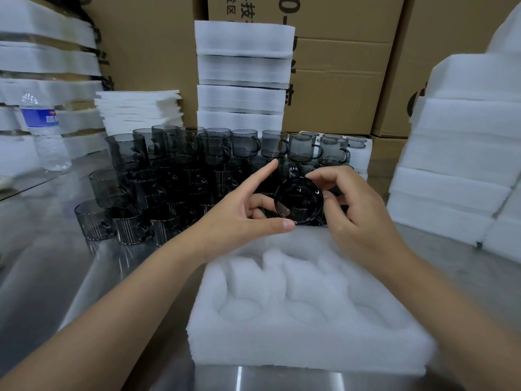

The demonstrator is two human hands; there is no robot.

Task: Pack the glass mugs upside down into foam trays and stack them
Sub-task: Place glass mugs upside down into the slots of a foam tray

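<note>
A smoky grey glass mug (298, 200) hangs above the far edge of a white foam tray (304, 328), its round end turned toward me. My right hand (358, 213) grips it from the right with curled fingers. My left hand (248, 213) touches its left side with thumb and middle fingers, the index finger pointing up. The tray's several round pockets hold nothing. A pile of several stacked grey mugs (169, 182) stands behind my hands on the steel table.
Stacks of foam trays stand at the back centre (242, 74), on the right (462, 153) and on the left (48, 69). A pile of thin foam sheets (138, 111) and a water bottle (45, 131) sit at the left. Cardboard boxes (338, 80) line the back.
</note>
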